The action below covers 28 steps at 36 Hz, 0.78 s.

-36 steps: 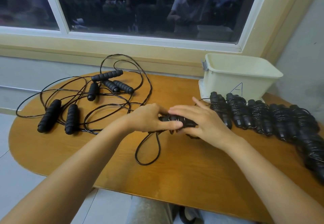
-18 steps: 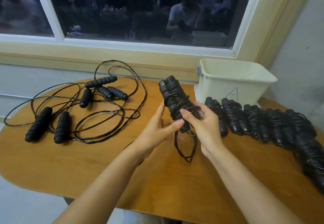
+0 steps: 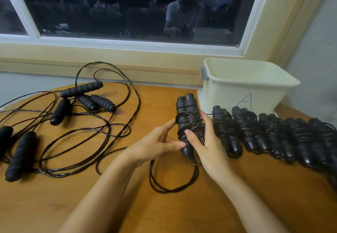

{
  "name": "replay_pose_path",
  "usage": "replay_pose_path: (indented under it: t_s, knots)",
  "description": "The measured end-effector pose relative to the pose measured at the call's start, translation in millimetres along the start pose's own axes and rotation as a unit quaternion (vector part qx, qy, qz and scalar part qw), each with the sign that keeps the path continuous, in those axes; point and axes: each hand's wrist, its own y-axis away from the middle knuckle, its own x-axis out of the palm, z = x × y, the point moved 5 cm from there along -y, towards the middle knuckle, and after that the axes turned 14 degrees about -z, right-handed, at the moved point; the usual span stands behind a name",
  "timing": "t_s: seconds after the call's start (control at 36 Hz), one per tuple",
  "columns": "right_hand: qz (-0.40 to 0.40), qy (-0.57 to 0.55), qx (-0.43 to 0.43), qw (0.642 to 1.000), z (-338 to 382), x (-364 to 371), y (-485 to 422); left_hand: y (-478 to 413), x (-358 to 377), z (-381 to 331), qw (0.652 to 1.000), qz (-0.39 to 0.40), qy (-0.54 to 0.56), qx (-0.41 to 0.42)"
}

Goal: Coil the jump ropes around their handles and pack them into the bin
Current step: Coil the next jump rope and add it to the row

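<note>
Head view is showing the right hand (image 3: 207, 147) gripping a half-wound jump rope (image 3: 186, 117), thumb and fingers curling round the two black handles, which are standing side by side and tilting slightly left just above the wooden table (image 3: 164, 212). Several turns of cord are already circling the pair. The left hand (image 3: 155, 145) is reaching in from the left with fingers nearly straight, their tips touching the bundle's left side and lower end; whether they are pinching the cord I cannot tell. A loose loop of cord (image 3: 173, 187) is hanging from the bundle's lower end and lying on the table.

Just right of the held rope, a row of coiled jump ropes (image 3: 273, 134) is lying side by side, running toward the right edge. Behind that row, the cream bin (image 3: 246, 84) with a hand-drawn "A" (image 3: 245, 101) is sitting against the wall below the window (image 3: 127, 4). On the table's left part, uncoiled jump ropes (image 3: 87, 132) are lying in a tangle, handles scattered among the cords.
</note>
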Motion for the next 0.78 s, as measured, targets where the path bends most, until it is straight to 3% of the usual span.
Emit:
replay_pose_path:
  t_s: [0.14,0.22,0.28,0.39,0.56,0.78]
  knots:
    - [-0.041,-0.054,0.021,0.997,-15.4,5.3,1.0,-1.5,7.0,6.0,0.999,-0.045,-0.01,0.0]
    - [-0.079,-0.093,0.037,0.992,-20.3,1.6,-0.7,-5.2,-1.7,16.8,0.977,-0.182,-0.097,0.046]
    - [-0.098,-0.096,0.041,0.99,-22.6,-0.2,0.1,-4.2,-3.4,19.9,0.954,-0.229,-0.167,0.092]
    - [-0.103,-0.123,0.066,0.985,-25.4,-0.2,4.1,2.0,-0.7,17.9,0.926,-0.219,-0.263,0.161]
    - [-0.112,-0.248,0.128,0.954,-21.1,-5.3,7.6,11.2,-1.3,2.2,0.902,-0.255,-0.237,0.256]
    - [-0.124,-0.215,0.09,0.964,-23.8,-6.9,10.2,9.4,7.8,9.7,0.94,-0.246,-0.153,0.182]
